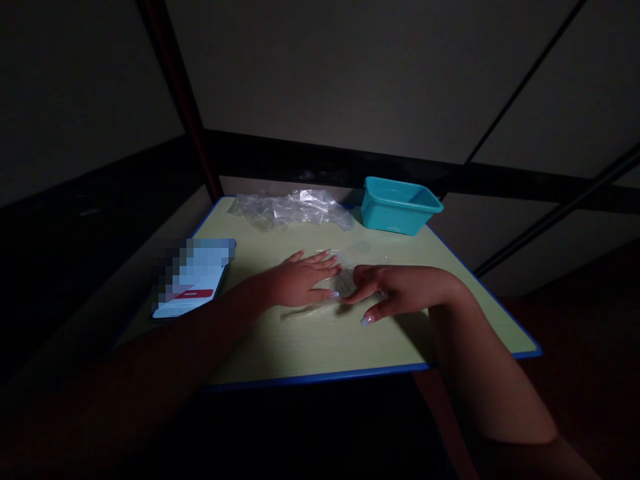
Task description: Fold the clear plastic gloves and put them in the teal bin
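A clear plastic bag (pixel 354 257) lies flat on the middle of the table, hard to make out against the pale top. My left hand (pixel 305 280) rests palm down over its left part, fingers spread. Over the near right part is my right hand (pixel 395 288), with thumb and index finger stretched out and apart. The right index fingertip is close to the left thumb, at the plastic. Its other fingers look curled under and are partly hidden.
The pale table (pixel 320 347) has a blue edge. At the back left lies a heap of crumpled clear plastic (pixel 295 210). A turquoise basket (pixel 395 217) stands at the back right corner. On the left is a phone (pixel 197 283) with a lit screen.
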The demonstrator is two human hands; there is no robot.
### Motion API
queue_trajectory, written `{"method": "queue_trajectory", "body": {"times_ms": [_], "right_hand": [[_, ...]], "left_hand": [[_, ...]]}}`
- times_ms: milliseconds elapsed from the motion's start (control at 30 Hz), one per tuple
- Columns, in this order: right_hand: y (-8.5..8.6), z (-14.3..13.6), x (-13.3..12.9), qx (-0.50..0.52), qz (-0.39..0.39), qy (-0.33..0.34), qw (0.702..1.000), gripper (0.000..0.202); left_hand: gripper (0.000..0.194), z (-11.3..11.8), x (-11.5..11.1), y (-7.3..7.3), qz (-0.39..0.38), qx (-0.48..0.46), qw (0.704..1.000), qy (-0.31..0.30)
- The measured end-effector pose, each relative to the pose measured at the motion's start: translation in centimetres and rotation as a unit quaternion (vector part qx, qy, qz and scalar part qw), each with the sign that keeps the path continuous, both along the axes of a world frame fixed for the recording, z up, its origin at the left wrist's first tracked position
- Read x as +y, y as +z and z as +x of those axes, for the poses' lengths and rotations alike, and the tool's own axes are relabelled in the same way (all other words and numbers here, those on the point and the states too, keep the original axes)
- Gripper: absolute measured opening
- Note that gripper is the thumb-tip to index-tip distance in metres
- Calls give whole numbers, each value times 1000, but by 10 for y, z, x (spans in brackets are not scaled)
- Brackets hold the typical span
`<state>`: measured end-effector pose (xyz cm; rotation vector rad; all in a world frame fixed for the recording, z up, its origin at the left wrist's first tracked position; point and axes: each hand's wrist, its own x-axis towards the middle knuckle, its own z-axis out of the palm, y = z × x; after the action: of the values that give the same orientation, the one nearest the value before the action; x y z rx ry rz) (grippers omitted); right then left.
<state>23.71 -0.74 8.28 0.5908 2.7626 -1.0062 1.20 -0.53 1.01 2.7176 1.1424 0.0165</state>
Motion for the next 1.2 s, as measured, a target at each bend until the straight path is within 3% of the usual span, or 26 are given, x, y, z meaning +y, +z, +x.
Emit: {"method": "queue_trajectory", "body": {"times_ms": [267,400,500,600,733,833,1033,1200], "right_hand": [[-3,-1,2,39,48,28,998,35],[-2,-1,2,35,31,25,999,35],[-2,0,2,37,20,14,999,37],[-1,2,4,53,2,-8,999,36],[-1,3,10,60,-30,-41,997,39],[-4,3,15,77,-44,-65,994,39],[-15,0,24,124,-106,-143,976,36],[-27,-3,29,192,-161,-184,950,43]], "left_hand": [[57,2,-2,2,3,-23,999,39],[53,2,1,4,42,-111,991,62],[47,2,7,7,42,-248,965,76],[48,3,12,10,-52,-373,919,117],[50,3,15,14,-161,-422,875,174],[45,2,13,20,-141,-399,884,201],[37,0,2,36,-87,-235,948,196],[27,-6,6,33,-102,-211,957,171]]}}
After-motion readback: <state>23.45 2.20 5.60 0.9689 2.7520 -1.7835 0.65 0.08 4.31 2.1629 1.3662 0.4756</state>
